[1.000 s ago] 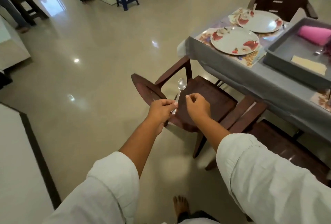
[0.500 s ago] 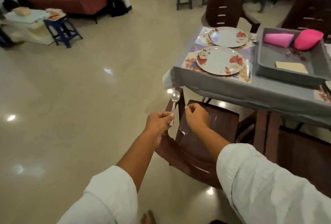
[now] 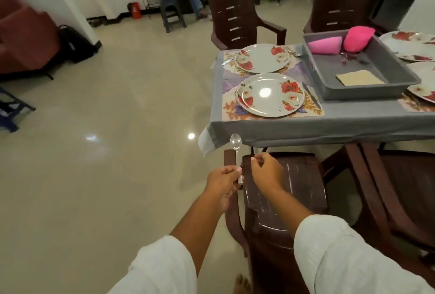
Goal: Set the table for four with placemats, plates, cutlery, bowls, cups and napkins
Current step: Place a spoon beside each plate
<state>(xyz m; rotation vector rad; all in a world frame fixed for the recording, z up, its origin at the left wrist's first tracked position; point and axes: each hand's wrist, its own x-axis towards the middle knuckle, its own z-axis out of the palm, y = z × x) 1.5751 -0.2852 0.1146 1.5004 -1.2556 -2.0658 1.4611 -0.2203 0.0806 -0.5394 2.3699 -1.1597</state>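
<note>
1. The left hand [image 3: 223, 178] pinches the spoon [image 3: 237, 157] low on its handle, bowl upward. The spoon hangs in the air above the arm of the chair [image 3: 282, 187], short of the worktop [image 3: 306, 126]. The right hand [image 3: 263, 171] sits just beside the handle with its fingers [image 3: 253, 158] curled, and I see nothing in them.
2. The chair stands between the person and the worktop, so a lean over its seat looks needed. The spoon is best kept level and clear of the hanging cloth.
3. The near plate [image 3: 270, 94] rests on its placemat [image 3: 229, 110], with a knife [image 3: 310, 94] along the plate's right side. I judge the spoon belongs here, laid flat on the mat, parallel to the knife and not touching the plate's rim.
4. The far plate [image 3: 262, 58] has cutlery on both sides, which gives a pattern to match.
5. Beyond, the grey tray [image 3: 367, 92] crowds the knife's side, so the left strip of mat gives more room.
</note>
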